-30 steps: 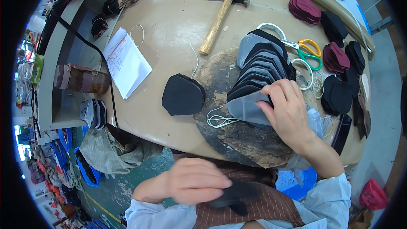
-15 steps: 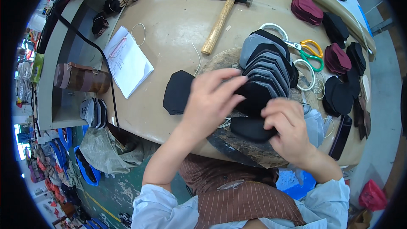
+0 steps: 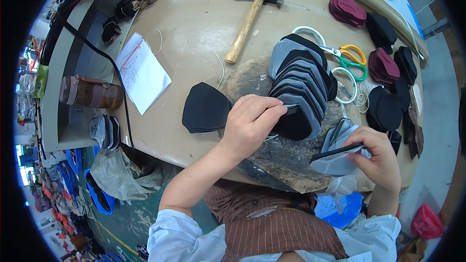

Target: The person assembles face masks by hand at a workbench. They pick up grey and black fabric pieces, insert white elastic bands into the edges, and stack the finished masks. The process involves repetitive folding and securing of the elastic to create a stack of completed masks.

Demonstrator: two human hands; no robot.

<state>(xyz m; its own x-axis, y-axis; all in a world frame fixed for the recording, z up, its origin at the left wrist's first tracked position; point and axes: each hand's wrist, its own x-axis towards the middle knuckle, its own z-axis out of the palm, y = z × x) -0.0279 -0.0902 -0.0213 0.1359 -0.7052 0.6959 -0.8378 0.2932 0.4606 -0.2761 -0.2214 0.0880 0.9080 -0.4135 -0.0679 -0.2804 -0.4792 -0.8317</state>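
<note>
A fanned row of black and grey cut fabric pieces (image 3: pixel 300 75) lies across a round, worn wooden block (image 3: pixel 310 179). At the near end of that row, my left hand (image 3: pixel 251 121) pinches the edge of a black fabric piece (image 3: pixel 292 125) between thumb and fingertips. To the right, my right hand (image 3: pixel 378 154) is closed on a black-topped grey fabric piece (image 3: pixel 335 160), tilted just above the block's right edge. Several more grey pieces stand behind it, partly hidden. Left of my left hand, a small pile of black pieces (image 3: pixel 206 108) rests on the table.
A hammer (image 3: pixel 246 31) lies beyond the block. Scissors (image 3: pixel 354 60) and tape rolls (image 3: pixel 345 85) sit to its right, near maroon (image 3: pixel 383 66) and black piles (image 3: pixel 385 108). Papers (image 3: pixel 144 73), a black cable (image 3: pixel 127 111) and a brown bottle (image 3: pixel 91 92) are at left.
My right hand has moved right, carrying the black piece away from the row's near end. My left hand has come down to pinch a black piece there.
</note>
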